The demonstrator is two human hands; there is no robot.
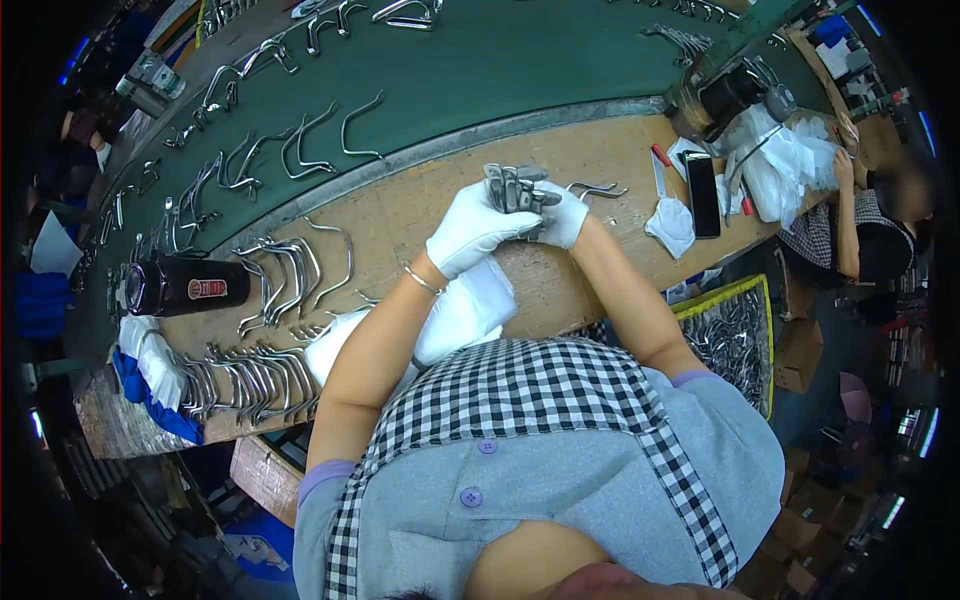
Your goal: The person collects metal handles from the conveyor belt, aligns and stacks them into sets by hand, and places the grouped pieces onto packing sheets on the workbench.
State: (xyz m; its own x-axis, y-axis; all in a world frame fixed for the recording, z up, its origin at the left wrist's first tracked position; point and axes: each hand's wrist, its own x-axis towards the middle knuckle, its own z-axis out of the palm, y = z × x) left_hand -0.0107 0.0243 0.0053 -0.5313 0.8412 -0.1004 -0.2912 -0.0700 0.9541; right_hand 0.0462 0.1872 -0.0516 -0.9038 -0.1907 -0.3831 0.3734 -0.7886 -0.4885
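My left hand (472,232) and my right hand (562,214) meet in front of me over the bench, both in white gloves with grey-coated fingers. The left fingers are curled and pressed against the right hand, whose own fingers are partly hidden behind them. Whatever may lie between the hands is hidden. Just right of my right hand, a bent chrome handle (603,190) shows; I cannot tell whether the hand touches it. White plastic wrapping (465,310) lies below my left wrist.
Bent metal handles (255,385) crowd the bench's left, beside a dark thermos (190,287). More lie on the green conveyor (430,80). At right are a phone (703,195), plastic bags (775,165) and a yellow-edged bin (735,340) of metal parts. A co-worker (850,230) sits beyond.
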